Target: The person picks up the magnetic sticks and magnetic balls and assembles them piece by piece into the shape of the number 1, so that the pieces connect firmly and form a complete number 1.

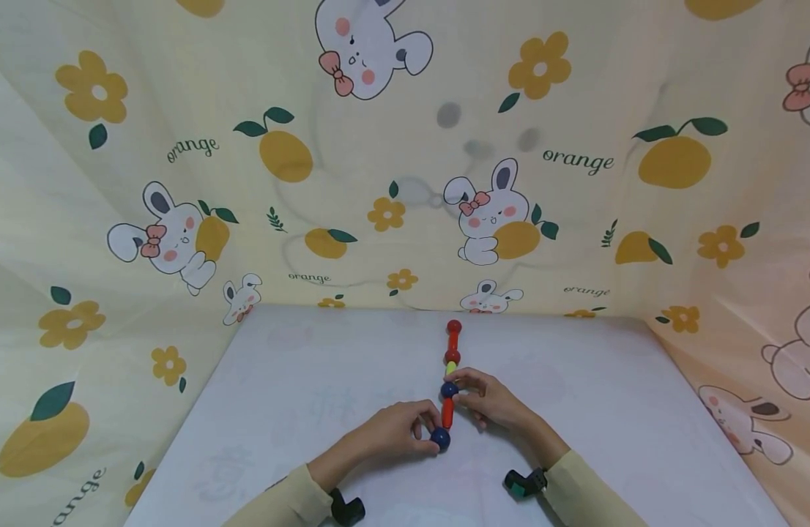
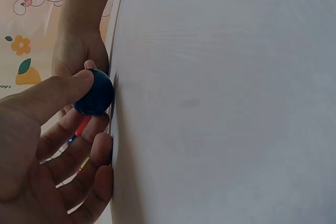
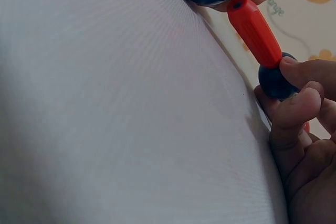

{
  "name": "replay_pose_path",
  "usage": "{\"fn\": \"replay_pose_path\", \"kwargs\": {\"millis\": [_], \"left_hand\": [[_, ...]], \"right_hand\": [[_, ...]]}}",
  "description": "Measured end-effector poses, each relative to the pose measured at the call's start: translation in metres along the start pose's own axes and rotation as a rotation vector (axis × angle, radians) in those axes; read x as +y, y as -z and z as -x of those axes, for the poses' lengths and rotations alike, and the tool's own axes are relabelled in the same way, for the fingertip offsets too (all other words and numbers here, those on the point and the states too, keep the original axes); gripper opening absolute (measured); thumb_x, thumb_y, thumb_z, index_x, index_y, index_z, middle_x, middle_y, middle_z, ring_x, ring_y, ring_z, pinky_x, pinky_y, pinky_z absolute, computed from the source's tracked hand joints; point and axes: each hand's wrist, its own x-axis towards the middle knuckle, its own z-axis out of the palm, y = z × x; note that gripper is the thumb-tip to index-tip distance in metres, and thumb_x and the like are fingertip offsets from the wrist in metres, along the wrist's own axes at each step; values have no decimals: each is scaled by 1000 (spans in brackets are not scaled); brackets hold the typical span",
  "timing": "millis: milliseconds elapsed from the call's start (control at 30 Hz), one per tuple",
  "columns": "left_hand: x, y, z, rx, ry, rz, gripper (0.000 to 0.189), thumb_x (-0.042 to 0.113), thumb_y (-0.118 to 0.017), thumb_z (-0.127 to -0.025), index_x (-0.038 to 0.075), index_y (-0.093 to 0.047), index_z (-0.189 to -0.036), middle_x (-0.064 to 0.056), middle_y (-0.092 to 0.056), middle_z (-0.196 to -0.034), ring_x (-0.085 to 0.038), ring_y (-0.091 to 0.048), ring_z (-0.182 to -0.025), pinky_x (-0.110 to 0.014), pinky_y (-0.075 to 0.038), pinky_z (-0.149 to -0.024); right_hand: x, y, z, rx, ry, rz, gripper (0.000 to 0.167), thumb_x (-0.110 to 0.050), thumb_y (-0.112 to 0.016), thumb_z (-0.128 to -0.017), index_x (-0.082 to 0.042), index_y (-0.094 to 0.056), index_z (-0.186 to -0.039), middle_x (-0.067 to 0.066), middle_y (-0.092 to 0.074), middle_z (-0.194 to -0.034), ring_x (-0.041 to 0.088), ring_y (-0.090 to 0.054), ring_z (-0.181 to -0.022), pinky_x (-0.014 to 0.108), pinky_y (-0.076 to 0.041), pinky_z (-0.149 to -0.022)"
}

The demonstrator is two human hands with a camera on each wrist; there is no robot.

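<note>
A line of balls and rods runs away from me over the white table. At its near end my left hand pinches a blue ball between thumb and fingers. Beyond it lies a red rod, tilted in the right wrist view; whether its near end touches that ball I cannot tell. My right hand grips the second blue ball at the rod's other end. Farther along come a yellow-green rod, partly behind fingers, a red ball, another red rod and a red ball at the far end.
The white tabletop spreads out on both sides of the line. A printed cloth with rabbits and oranges hangs behind the table and along its sides. Dark wrist devices sit by both sleeves.
</note>
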Motion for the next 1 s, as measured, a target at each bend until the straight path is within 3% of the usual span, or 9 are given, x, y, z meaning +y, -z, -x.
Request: {"fn": "replay_pose_path", "kwargs": {"millis": [667, 1000], "left_hand": [[4, -4, -3, 24, 27, 27, 34, 33, -90, -90, 31, -65, -113, 18, -67, -97, -5, -60, -76, -24, -49, -68], [0, -3, -2, 22, -6, 42, 32, 33, -89, -90, 30, -66, -112, 19, -68, -97, -3, -61, -77, -23, -49, -67]], "right_hand": [[3, 0, -1, 13, -8, 7, 41, -17, -70, -106, -14, -61, -147, 17, -65, -136, 17, -55, -56, 23, -51, -54], [3, -2, -1, 23, 9, 3, 43, -16, -71, -105, -11, -61, -146, 19, -64, -138, 15, -54, -56, 23, -49, -52]]}}
